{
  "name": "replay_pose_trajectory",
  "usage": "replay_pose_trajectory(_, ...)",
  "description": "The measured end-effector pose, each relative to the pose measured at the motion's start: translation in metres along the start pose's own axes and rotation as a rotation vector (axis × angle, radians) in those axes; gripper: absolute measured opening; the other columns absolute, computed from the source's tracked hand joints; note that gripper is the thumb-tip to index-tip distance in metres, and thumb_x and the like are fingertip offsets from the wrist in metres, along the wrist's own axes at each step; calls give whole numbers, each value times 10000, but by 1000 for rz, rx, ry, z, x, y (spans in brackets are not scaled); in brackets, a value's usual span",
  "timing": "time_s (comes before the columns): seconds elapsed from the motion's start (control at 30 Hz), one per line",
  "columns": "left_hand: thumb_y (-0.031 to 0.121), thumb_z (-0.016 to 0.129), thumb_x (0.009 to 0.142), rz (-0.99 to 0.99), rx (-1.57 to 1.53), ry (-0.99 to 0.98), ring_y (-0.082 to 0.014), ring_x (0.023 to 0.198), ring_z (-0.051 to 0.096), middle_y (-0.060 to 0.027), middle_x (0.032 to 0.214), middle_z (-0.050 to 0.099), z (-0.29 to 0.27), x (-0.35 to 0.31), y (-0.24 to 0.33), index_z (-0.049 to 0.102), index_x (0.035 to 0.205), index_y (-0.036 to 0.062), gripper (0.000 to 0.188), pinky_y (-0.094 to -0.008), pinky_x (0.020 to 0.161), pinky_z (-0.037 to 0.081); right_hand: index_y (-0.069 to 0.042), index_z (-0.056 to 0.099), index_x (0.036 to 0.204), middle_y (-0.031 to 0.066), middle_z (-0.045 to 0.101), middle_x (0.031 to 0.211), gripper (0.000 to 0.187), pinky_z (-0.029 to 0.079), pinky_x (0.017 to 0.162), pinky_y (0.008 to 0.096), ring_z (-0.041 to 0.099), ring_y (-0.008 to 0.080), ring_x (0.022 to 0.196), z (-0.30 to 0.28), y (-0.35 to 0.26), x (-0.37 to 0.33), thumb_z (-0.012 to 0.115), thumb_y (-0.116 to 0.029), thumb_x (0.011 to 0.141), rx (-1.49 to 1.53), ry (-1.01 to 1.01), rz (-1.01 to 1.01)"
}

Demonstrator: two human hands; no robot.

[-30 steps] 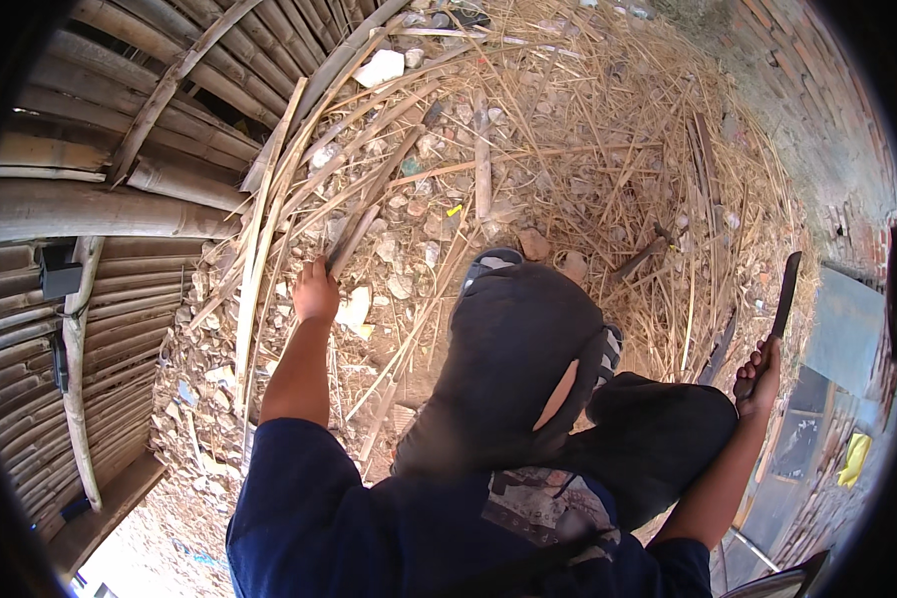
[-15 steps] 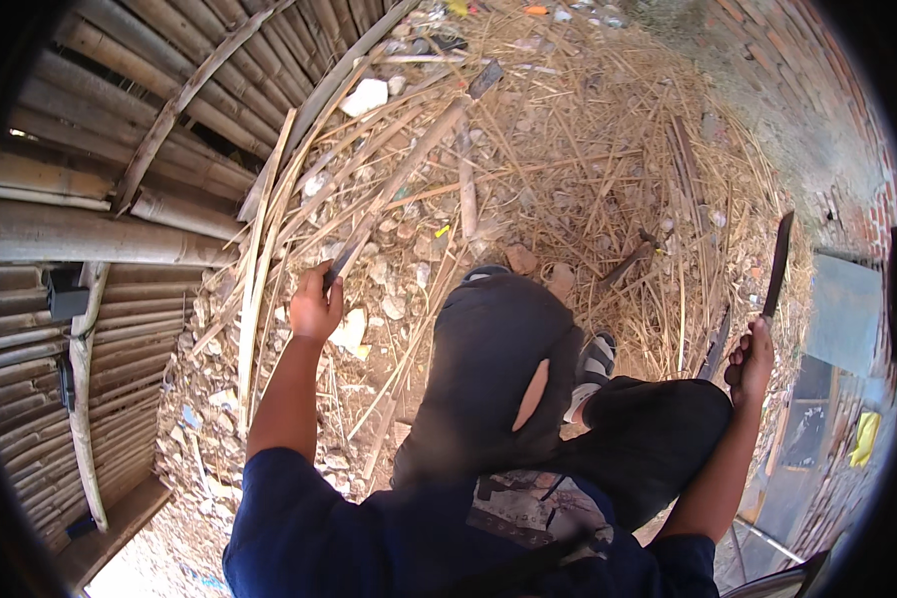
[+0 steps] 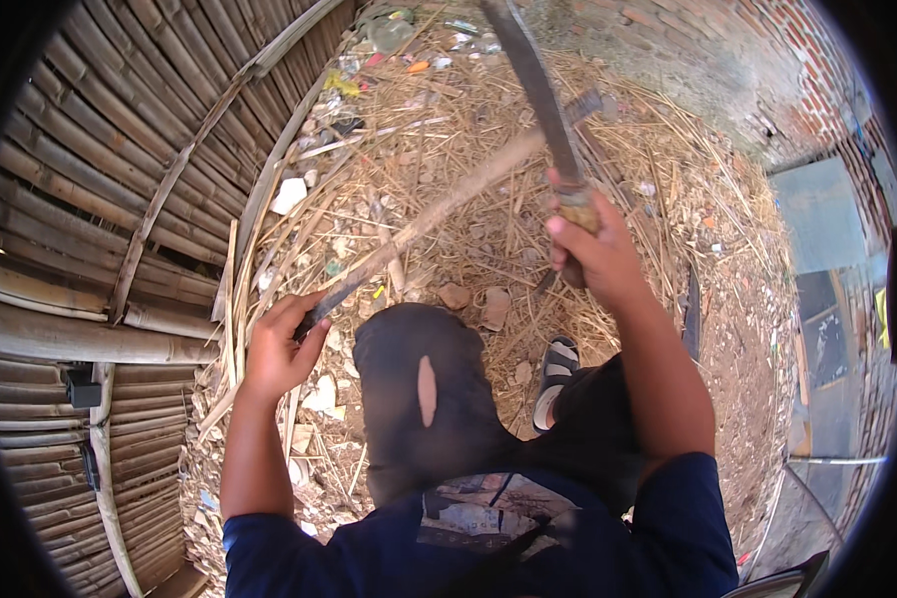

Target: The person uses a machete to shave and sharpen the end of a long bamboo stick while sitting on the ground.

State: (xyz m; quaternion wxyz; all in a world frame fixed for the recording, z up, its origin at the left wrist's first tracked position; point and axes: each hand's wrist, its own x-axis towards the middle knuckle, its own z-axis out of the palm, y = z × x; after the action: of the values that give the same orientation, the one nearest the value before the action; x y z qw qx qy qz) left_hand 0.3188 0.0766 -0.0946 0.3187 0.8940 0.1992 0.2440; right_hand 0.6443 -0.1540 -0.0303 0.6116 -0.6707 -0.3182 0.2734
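Note:
My left hand is closed around the near, dark end of a long bamboo strip. The strip slants away to the right and looks blurred along its far part. In front of me, right of the middle, my right hand grips a machete by its brownish handle. Its long dark blade points up and away, crossing over the strip's far part in the picture. Whether blade and strip touch, I cannot tell. My bent knee in torn dark trousers lies between the two hands.
Dry bamboo slivers and stones litter the ground. A bamboo-pole wall stands close on the left, a brick wall on the right. A dark flat piece lies right of my right forearm. My sandalled foot is below the machete.
My right hand has brought the machete from the far right to the middle, blade pointing away. The bamboo strip's far end has swung right, my left hand still holding it. The view has shifted.

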Motion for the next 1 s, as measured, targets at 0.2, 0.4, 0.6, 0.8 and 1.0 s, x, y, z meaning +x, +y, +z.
replay_pose_trajectory(0.2, 47, 733, 840, 111, 128, -184, -300, 717, 659, -154, 871, 670, -12, 19, 63, 705, 1151, -3, 317, -343, 633, 524, -49, 547, 1148, 62, 657, 1026, 222, 489, 572, 264, 506, 90, 594, -2, 10, -3, 636, -154, 973, 295, 27, 15)
replay_pose_trajectory(0.4, 357, 536, 1010, 269, 263, 673, -300, 1193, 562, -167, 1294, 592, -42, 7, 78, 566, 1323, -3, 478, -479, 969, 468, -68, 537, 1105, 80, 664, 1055, 228, 487, 560, 275, 526, 93, 604, -48, 41, -1, 666, -199, 970, 620, 217, 5)
replay_pose_trajectory(0.6, 407, 482, 1034, 25, 310, 1352, -287, 1304, 442, -174, 1433, 430, -17, -57, 57, 349, 1460, 22, 589, -444, 1073, 348, -84, 528, 1105, 78, 647, 1029, 216, 458, 579, 274, 500, 95, 625, -86, 58, -1, 654, -208, 980, 726, 330, 45)
replay_pose_trajectory(0.8, 672, 349, 1003, -503, -770, 1236, -371, 1430, 343, -240, 1515, 335, -9, -18, 96, 114, 1582, 14, 908, -557, 1189, 277, -93, 529, 1112, 71, 644, 1025, 202, 424, 567, 262, 473, 87, 624, -105, 69, -2, 639, -205, 985, 879, 335, 71)
replay_pose_trajectory(1.0, 753, 214, 976, 110, -1142, 1247, -297, 996, 625, -154, 1096, 602, -55, 48, 115, 469, 1328, -6, 875, -497, 924, 531, -101, 531, 1098, 64, 644, 1026, 206, 426, 567, 257, 466, 77, 615, -115, 87, -9, 658, -197, 966, 917, 288, 143)
